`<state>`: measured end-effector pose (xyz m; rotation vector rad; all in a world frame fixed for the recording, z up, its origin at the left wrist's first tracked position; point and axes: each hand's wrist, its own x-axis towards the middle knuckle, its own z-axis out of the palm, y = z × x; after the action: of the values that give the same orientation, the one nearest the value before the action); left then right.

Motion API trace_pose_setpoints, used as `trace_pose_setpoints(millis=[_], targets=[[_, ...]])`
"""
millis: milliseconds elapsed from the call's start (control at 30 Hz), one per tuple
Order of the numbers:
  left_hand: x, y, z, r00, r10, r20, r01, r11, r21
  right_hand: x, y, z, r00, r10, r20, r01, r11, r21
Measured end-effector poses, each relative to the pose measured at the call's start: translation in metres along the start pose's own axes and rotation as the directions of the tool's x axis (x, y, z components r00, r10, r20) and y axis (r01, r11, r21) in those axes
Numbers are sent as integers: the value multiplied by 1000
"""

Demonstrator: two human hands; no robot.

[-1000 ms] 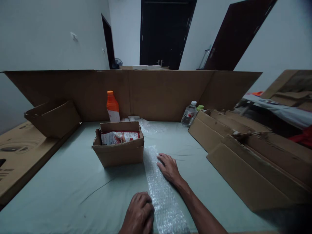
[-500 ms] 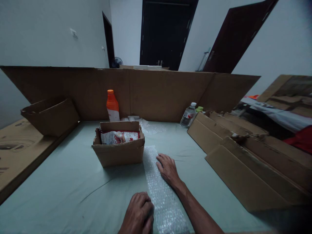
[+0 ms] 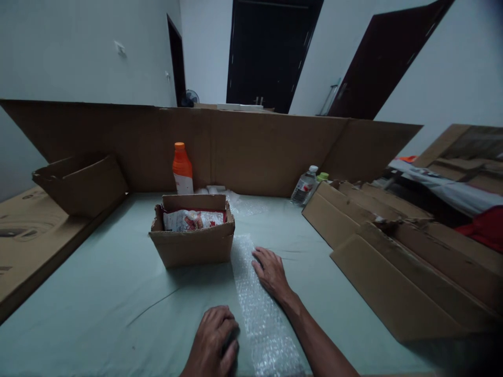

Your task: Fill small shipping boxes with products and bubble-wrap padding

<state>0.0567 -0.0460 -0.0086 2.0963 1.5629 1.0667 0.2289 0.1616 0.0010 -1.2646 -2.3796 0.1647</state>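
A long strip of clear bubble wrap lies flat on the pale green cloth, running from the near edge to beside a small cardboard box. My right hand rests on the strip's right edge, fingers stretched and slightly spread, gripping nothing. Left of the strip and apart from it is my left hand, low over the cloth. Its fingers are loosely bent, with a gap between thumb and forefinger and nothing visible in it. Inside the small box sits a white and red printed packet.
Behind the box stands an orange bottle, with more crumpled bubble wrap to its right. A clear plastic bottle leans near several open cardboard boxes on the right. Another open box is at left. A cardboard panel spans the back.
My left hand has moved left, away from the bubble wrap's edge, and its thumb has parted from the fingers. My right hand stays in place on the strip.
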Motion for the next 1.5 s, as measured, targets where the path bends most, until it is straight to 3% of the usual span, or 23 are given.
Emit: trace_pose_setpoints(millis=[833,1133,1500], targets=[[2,2,-2,999,11,-41,-12,999,-35,1,2,-1,1000,-10,10,10,1000,7],[3,2,-6,1000,-8,-7,8,998,-57,1,5,3,1000,-19,-4,19,1000,7],[3,-1,-3,998,7,-60,-13,995,-102,1,8,4,1000,-22,-8,22,1000,-1]])
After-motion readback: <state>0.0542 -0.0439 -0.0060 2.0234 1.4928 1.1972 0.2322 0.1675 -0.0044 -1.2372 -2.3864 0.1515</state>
